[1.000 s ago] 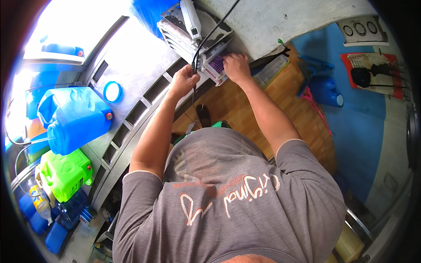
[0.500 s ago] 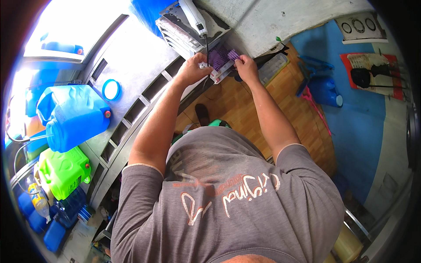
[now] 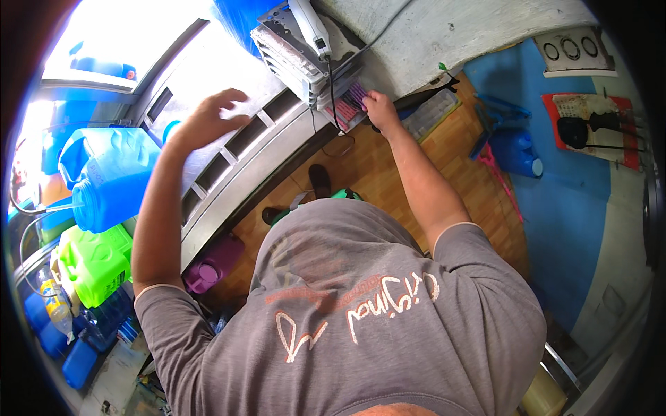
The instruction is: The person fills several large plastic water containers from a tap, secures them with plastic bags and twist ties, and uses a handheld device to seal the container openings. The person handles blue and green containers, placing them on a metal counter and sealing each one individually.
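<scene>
My left hand [image 3: 208,123] is held over the metal counter [image 3: 260,80], empty, its fingers apart and curved. A round blue cap [image 3: 171,129] lies partly hidden behind that hand's wrist. At the counter's far end, my right hand [image 3: 380,109] is closed on a small bundle of purple strips [image 3: 357,94]; their exact kind is too small to tell. Just beside it is an open container with pinkish-red pieces [image 3: 341,115], next to a stack of grey-white trays [image 3: 298,73]. A black cord [image 3: 331,90] hangs down in front of the stack.
A white handheld device [image 3: 310,28] rests on the stack. Blue [image 3: 114,177] and green [image 3: 94,263] jugs stand at the left, a thin hose entering the blue one. A purple container [image 3: 214,267] sits under the counter. On the right floor is a blue jug [image 3: 515,152].
My left hand has let go near the container and moved left across the counter toward the blue cap. My right hand stays by the container, still holding purple strips.
</scene>
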`<state>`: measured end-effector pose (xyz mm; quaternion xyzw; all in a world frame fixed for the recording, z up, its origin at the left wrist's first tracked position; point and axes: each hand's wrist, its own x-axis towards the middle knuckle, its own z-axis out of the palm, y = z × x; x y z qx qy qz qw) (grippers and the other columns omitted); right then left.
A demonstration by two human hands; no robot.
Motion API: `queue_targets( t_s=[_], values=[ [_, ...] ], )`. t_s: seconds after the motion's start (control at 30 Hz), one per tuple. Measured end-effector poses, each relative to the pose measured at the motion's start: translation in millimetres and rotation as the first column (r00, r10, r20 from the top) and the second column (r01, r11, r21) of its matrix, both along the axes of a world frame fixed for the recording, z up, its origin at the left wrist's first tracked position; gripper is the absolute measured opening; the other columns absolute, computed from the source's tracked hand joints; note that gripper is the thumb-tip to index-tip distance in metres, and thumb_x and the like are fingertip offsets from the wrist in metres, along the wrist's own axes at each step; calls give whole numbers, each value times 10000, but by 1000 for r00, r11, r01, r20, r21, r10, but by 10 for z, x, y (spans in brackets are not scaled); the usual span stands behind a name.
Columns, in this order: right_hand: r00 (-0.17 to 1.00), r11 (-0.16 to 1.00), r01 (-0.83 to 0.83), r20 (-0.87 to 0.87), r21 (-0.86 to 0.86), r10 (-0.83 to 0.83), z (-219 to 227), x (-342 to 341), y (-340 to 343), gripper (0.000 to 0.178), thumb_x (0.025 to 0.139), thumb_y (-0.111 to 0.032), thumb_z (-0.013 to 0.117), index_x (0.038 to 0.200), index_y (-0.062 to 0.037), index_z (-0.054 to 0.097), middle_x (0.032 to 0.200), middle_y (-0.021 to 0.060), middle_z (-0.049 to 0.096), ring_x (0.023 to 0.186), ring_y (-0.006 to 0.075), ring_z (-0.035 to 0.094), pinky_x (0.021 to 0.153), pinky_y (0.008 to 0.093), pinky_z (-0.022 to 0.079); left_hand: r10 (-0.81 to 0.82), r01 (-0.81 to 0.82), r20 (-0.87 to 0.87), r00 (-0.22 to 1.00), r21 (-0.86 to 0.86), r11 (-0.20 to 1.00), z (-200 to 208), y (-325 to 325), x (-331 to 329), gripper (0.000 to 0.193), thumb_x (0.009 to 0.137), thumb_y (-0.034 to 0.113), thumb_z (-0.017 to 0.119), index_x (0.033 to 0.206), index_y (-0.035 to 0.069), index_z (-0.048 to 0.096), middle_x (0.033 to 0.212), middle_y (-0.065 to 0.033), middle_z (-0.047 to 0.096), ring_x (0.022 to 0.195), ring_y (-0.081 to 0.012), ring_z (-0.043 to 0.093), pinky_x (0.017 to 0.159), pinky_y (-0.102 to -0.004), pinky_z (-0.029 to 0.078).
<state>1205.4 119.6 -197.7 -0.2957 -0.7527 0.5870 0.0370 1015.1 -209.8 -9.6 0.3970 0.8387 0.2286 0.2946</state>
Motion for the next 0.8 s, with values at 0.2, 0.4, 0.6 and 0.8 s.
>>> queue_targets(
  t_s=[0.2,0.4,0.6,0.8],
  values=[
    [894,895,-436,161,95,419,160,270,-149,234,876,-137,591,1052,-26,698,815,65,695,739,113,630,709,305,510,210,-196,-62,976,181,964,-283,36,274,366,863,192,751,1200,93,650,1123,-62,689,1054,-186,636,933,-356,499],
    [737,727,-676,117,119,666,471,163,-681,219,864,-161,633,1044,-60,707,885,116,719,812,210,679,774,334,526,-4,-14,229,973,77,997,-997,512,1083,342,822,250,757,1109,76,689,1025,-104,718,931,-220,687,830,-356,529],
    [872,837,-486,202,254,445,-108,-164,-939,415,825,-292,741,1187,-106,663,1195,158,638,1009,241,630,797,348,523,330,-363,260,907,88,928,-1346,68,1011,223,829,163,744,1007,31,719,858,-85,727,767,-175,677,722,-313,530],
    [918,923,-369,110,-113,381,-733,-544,-1025,663,808,-298,782,1387,-104,524,1286,103,563,1065,196,555,784,348,511,534,-770,679,504,72,634,-1438,-394,978,159,872,130,737,1002,48,696,781,17,641,669,-54,559,622,-219,459]
  ],
)
